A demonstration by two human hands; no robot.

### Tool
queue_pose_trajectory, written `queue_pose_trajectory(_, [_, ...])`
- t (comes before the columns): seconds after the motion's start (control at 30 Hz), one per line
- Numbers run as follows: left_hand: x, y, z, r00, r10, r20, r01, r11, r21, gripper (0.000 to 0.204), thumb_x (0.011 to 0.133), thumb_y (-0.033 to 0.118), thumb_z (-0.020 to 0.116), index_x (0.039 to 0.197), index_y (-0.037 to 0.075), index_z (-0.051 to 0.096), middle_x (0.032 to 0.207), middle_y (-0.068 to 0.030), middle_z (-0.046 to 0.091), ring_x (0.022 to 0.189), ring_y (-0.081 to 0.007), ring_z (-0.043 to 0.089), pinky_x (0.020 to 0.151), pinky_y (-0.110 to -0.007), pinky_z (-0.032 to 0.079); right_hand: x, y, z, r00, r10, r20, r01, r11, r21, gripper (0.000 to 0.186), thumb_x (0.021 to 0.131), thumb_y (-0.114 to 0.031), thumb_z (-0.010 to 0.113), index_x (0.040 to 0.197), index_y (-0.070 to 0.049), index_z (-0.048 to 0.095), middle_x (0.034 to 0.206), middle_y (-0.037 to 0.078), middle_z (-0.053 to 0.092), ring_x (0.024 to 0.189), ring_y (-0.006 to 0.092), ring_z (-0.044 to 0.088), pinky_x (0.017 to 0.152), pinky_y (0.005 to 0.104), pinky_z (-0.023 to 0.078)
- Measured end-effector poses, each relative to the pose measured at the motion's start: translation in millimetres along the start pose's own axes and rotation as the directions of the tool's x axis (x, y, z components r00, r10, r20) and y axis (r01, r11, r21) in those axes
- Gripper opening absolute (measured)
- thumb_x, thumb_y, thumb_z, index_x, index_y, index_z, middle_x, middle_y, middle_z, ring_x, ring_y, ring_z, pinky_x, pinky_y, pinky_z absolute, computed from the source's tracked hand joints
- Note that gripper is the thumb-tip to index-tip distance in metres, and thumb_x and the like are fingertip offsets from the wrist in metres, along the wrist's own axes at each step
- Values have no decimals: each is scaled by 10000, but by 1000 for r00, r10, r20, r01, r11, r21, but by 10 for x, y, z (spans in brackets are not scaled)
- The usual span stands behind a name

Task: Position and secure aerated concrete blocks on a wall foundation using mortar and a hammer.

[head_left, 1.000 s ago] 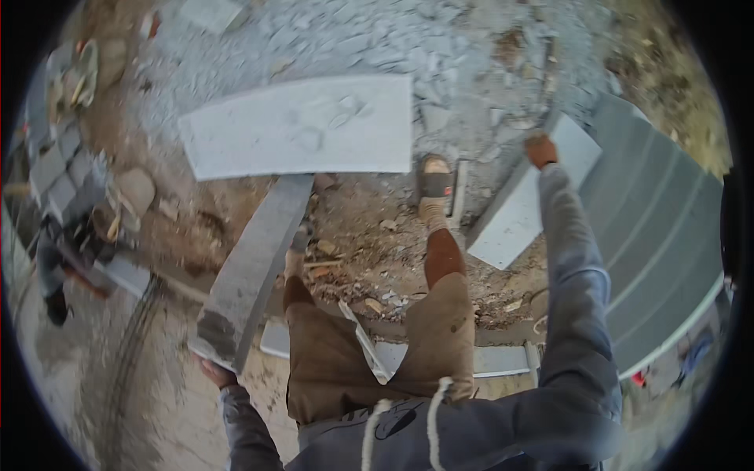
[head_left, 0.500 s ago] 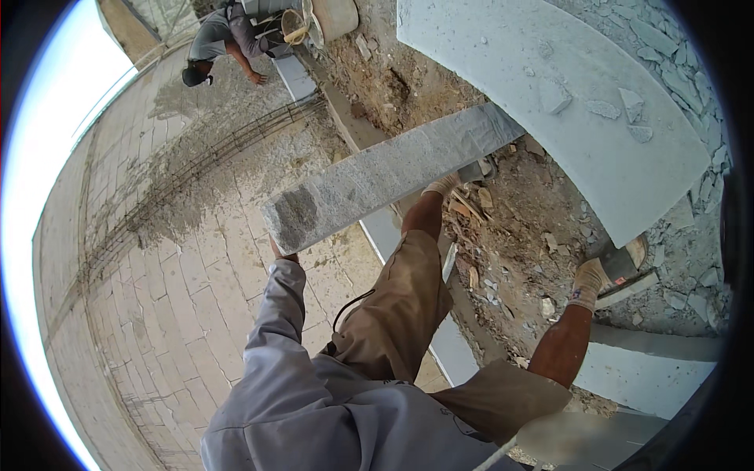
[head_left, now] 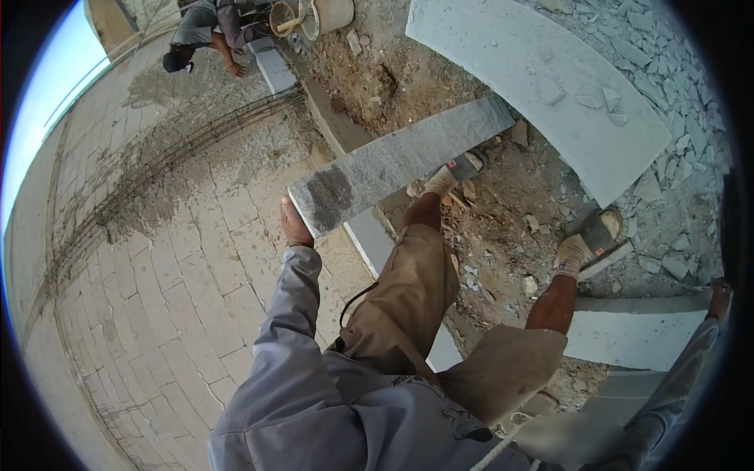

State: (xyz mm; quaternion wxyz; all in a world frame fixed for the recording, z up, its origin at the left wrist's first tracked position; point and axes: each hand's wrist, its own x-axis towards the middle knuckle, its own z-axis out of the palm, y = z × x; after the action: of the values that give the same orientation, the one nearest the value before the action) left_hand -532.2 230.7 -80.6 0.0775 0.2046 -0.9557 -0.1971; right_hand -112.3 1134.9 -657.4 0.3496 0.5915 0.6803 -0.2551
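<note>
A long grey stone slab (head_left: pixel 408 153) with a rough face and a dark patch at its near left end lies slantwise across a low wall edge. My left hand (head_left: pixel 295 223) is closed against that near end, its fingers partly hidden by the stone. At the far right rim of the head view, my right hand (head_left: pixel 719 301) shows only in part, near the end of a pale curved slab (head_left: pixel 636 337). Its fingers are too dark and cut off to read. My feet, in pale socks and sandals (head_left: pixel 449 174), stand on rubble beside the long slab.
A wide curved pale slab (head_left: pixel 542 86) with stone chips on it lies ahead right, beside broken stone (head_left: pixel 660 86). Paving (head_left: pixel 157 314) and steel rebar (head_left: pixel 169 180) extend left. Another person (head_left: pixel 206 35) crouches at the far left near a bucket (head_left: pixel 330 17).
My left hand has moved up from beneath the slab's near end to its end face. That end appears farther right. My right hand and sleeve have come into view at the right.
</note>
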Motion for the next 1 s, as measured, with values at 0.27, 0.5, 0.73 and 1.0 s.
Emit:
queue_pose_trajectory(0.27, [6, 306, 66, 937, 295, 186, -342, 881, 327, 483, 1028, 308, 255, 1046, -9, 618, 1082, -188, 618, 1081, -372, 526, 1024, -460, 326, -2781, -314, -220, 982, -182, -52, 131, 452, 883, 454, 882, -123, 625, 1297, 3, 488, 1206, 207, 603, 1079, 332, 626, 937, 410, 516])
queue_pose_trajectory(0.5, [97, 384, 131, 913, 381, 144, -395, 915, 84, 455, 1003, 304, 320, 936, -12, 639, 967, -194, 636, 935, -382, 569, 877, -444, 415, -4802, -1732, -709, 930, -340, -143, 77, -201, 977, 469, 972, -225, 442, 1313, 96, 469, 1356, 303, 468, 1259, 443, 472, 1067, 478, 416])
queue_pose_trajectory(0.73, [352, -244, -88, 946, 305, 111, -317, 943, 106, 471, 1010, 333, 305, 910, -7, 616, 855, -214, 617, 828, -418, 559, 766, -476, 418, -5950, -2846, -917, 868, -487, 100, -29, 151, 988, 260, 910, -74, 550, 1163, -20, 521, 937, 127, 620, 808, 230, 646, 707, 347, 572])
queue_pose_trajectory(1.0, [256, -1030, -84, 901, -435, -2, 415, 860, -296, 691, 1002, 494, 254, 1208, -88, 564, 1140, -273, 625, 1066, -419, 580, 922, -445, 436, -7661, -3552, -481, 626, -779, 40, 89, 123, 988, 924, 805, -154, 706, 1524, -162, 125, 1036, 136, 559, 770, 218, 622, 699, 361, 548])
